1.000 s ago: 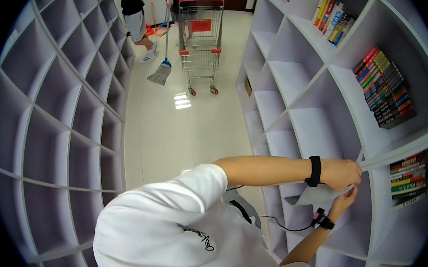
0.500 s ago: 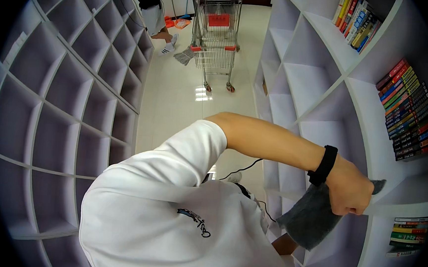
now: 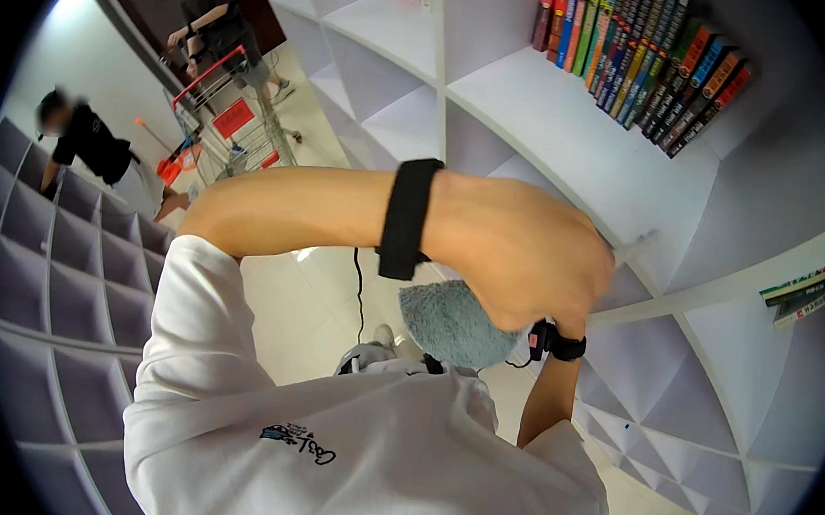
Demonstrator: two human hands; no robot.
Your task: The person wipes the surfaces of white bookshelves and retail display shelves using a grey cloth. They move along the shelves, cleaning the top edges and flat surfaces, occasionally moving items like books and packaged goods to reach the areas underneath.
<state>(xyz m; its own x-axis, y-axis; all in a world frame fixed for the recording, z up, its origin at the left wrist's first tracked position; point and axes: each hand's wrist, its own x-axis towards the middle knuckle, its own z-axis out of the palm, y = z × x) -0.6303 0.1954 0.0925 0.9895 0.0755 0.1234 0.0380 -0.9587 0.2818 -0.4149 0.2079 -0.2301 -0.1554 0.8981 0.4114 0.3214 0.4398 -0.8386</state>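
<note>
My left hand (image 3: 528,242), with a black band at its wrist, is closed on a grey plush cloth (image 3: 456,323). The cloth hangs below the fist, in front of my body. Just beyond lies my right hand (image 3: 573,324), mostly covered by the left one, so its fingers are hidden. A black strap and a small device (image 3: 557,342) circle the right wrist. Both hands are beside the white bookshelf (image 3: 548,100), and I cannot tell whether they touch it.
Upright books (image 3: 637,58) fill part of the shelf ahead; a few more books (image 3: 807,290) lie at the right. Low cubbyholes (image 3: 28,283) line the left side. A shopping cart (image 3: 240,131) stands far left, near two people (image 3: 223,29). A black cable (image 3: 359,292) hangs down.
The view has turned right. My left hand has come off the shelf edge with the cloth, and my right hand is now close beside it. A second person shows near the cart.
</note>
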